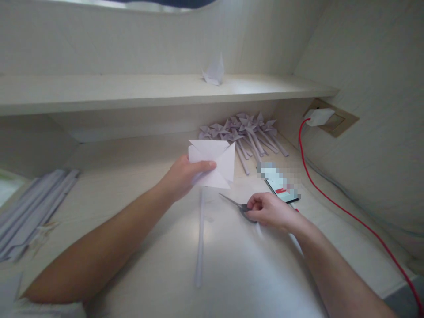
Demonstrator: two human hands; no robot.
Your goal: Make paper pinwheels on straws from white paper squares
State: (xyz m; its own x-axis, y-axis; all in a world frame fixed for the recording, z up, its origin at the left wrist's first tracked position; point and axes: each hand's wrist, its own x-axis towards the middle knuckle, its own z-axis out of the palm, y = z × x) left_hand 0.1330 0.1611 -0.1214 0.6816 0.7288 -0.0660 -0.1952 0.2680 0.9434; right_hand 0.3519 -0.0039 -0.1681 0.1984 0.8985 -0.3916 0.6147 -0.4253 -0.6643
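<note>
Between thumb and fingers, my left hand (187,176) grips a square of white paper (220,154), raised above the desk. Slits or creases run in from the paper's corners toward the middle. My right hand (266,210) is closed on the dark handles of a pair of scissors (243,206), whose blades point left, apart from the paper. Part of the handles is hidden by my fingers. Below the paper, a thin rolled paper stick (200,247) lies lengthwise on the desk (149,269).
Several paper pinwheels (247,128) on sticks are heaped at the back. A phone (281,185) lies right of centre, near a red cable (338,205) from a white charger (319,117). Paper rolls (36,207) lie at left. A folded paper figure (214,73) stands on the shelf (132,90).
</note>
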